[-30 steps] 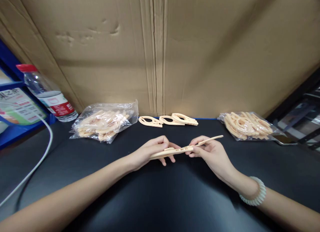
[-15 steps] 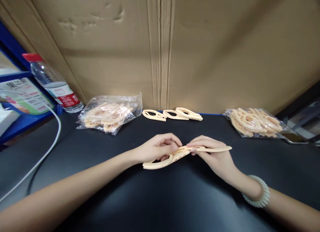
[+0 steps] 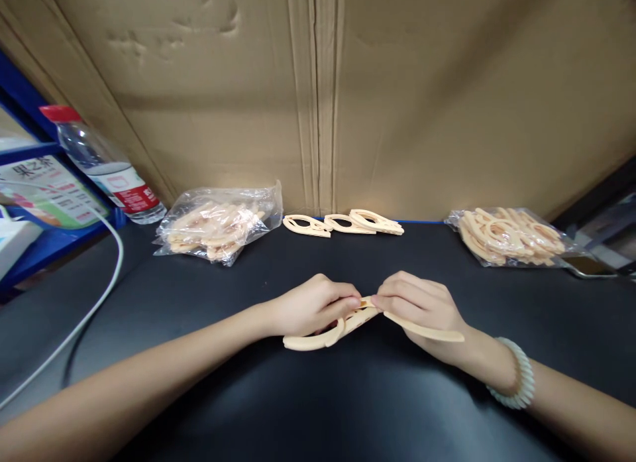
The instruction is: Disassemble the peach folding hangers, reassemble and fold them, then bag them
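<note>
A cream plastic folding hanger (image 3: pixel 309 343) is held above the black table, spread between both hands. Fingers and thumb of my left hand (image 3: pixel 312 306) are closed around its left part, near the middle, with the curved left arm sticking out below. My right hand (image 3: pixel 422 304) pinches the hanger close to its centre joint; the right arm of the hanger slopes down across the palm side toward the wrist. Fingers partly hide the joint. Behind the hands, three folded hangers (image 3: pixel 342 224) lie overlapping in a row by the cardboard.
A clear bag of hangers (image 3: pixel 218 227) lies at the back left, another bag (image 3: pixel 511 236) at the back right. A water bottle (image 3: pixel 112 170) with a red cap leans beside a blue shelf. A white cable (image 3: pixel 94 303) runs down the left side. Cardboard (image 3: pixel 447 104) walls off the back.
The hanger's right arm has swung downward, so it now slopes down to the right. Both hands have shifted slightly, and the left fingers have closed in nearer the centre joint.
</note>
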Tool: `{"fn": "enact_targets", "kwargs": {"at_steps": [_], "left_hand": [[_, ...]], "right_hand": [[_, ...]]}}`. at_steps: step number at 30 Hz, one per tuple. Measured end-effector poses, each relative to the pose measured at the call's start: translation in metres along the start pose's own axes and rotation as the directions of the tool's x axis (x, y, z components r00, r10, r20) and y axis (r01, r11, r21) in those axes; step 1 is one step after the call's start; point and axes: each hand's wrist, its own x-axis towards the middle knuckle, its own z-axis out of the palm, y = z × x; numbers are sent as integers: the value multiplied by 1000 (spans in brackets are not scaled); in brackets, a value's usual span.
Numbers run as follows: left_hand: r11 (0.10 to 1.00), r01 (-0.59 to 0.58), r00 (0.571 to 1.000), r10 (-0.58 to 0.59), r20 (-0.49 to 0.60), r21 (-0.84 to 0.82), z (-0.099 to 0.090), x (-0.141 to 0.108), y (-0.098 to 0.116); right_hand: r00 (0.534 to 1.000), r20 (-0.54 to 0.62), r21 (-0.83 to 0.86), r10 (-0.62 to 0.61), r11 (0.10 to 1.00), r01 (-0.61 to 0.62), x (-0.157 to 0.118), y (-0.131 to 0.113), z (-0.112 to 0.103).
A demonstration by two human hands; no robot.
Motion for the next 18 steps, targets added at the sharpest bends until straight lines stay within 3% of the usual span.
{"fn": "enact_targets", "kwargs": {"at_steps": [3,8,14,16,18], "left_hand": [[999,-30,999,30,-15,24,2,1,3],[998,-26,1000,26,4,49,4,0,6],[1000,-6,999,6,46,3,4,-1,7],[997,5,999,-1,45,-75,6,0,6],[978,43,999,-40,19,-205,9,1,3]], "right_hand": [[991,30,-168,-129,977,132,0,0,-5],[948,62,-205,-311,926,317,1,2,-10],[925,126,-78,-359,926,370,-1,0,-16],[925,68,12,-375,927,375,1,-3,-19],[970,-70,93,-233,967,239,4,-2,-22]]}}
